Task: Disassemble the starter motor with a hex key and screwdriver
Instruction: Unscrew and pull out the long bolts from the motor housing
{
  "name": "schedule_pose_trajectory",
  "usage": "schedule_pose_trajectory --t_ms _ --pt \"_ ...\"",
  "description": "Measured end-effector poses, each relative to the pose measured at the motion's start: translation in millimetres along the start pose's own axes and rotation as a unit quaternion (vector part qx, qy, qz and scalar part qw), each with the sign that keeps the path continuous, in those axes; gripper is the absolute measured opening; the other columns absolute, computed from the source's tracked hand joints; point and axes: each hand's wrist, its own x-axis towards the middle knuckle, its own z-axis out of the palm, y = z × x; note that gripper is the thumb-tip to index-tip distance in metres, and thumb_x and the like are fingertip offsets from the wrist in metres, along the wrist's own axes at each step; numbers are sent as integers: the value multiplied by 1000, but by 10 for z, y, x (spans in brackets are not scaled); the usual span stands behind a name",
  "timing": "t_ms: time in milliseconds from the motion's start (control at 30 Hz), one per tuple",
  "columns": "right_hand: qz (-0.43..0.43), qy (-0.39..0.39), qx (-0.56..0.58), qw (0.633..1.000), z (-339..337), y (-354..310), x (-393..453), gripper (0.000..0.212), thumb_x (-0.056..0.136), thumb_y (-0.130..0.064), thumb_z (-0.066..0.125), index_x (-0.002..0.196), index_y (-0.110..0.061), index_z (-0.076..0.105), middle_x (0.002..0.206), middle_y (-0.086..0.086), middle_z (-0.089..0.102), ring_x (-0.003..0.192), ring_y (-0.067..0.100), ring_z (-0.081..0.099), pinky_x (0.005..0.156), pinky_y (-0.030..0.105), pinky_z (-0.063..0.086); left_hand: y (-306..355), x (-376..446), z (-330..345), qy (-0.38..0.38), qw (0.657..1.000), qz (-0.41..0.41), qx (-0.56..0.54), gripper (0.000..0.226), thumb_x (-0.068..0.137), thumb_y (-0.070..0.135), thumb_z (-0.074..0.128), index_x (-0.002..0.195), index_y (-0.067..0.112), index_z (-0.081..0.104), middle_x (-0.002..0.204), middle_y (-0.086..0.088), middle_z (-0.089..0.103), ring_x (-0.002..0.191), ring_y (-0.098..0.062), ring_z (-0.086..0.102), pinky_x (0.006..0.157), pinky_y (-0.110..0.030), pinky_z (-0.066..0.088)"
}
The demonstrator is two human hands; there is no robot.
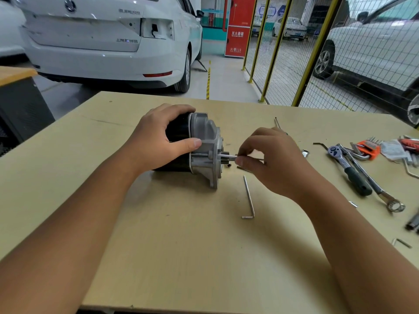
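Parked white cars and a yellow mesh fence are seen behind the table, where the starter motor lies on its side. Its black body is clasped by the left hand; a long bolt projecting from the motor's aluminium end housing is pinched by the right hand. The bolt should probably be drawn straight out along its axis while the motor is kept steady. A hex key lies just in front of the motor.

The tan surface carries the starter motor, a hex key just below the right hand, and a ratchet and wrench further right.
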Motion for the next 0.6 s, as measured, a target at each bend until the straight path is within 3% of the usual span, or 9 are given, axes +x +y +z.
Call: schedule_pose_trajectory --t_ms 100,233,300,467,533,600 --pt "0 3 -14 1000 -15 -16 0 12 81 -34 82 85 -31 71 95 -17 59 93 18 53 81 40 43 3 0 1 0 1000 2 1 71 74 49 76 140 25 62 131 6 62 123 -18 56 110 -43 45" --pt "2 -8 57 998 -3 4 -7 13 85 -27 79 83 -29 67 74 -15 60 72 0 54 61 11 33 -3 7 0 0 1000 3 5 71 74 49 76 140 25 62 130 6 62 122 -17 56 109 -42 45" --pt "6 -12 64 998 9 4 -11 5 90 -28 73 87 -28 70 71 -12 61 72 1 55 60 11 34 -8 5 2 0 1000 2 2 71 74 49 76 140 26 62 130 7 62 123 -17 56 110 -42 45" --pt "2 -8 55 998 18 3 8 12 95 -22 67 89 -16 74 77 -13 54 74 0 52 65 8 32 -25 8 6 0 1000 3 2 71 74 50 76 139 27 62 130 7 63 123 -17 56 109 -44 46" --pt "1 -4 50 999 8 3 6 7 92 -22 71 88 -18 74 80 -12 54 76 3 53 69 12 35 -31 12 7 1 1000 3 2 71 74 50 77 139 27 62 130 7 63 123 -17 56 109 -44 46" --pt "-5 1 24 1000 4 -10 -3 4 88 -25 77 87 -24 73 86 -11 58 84 14 55 76 31 44 -34 11 7 0 1000 3 1 71 74 50 77 139 27 62 130 7 62 123 -18 56 109 -44 46"
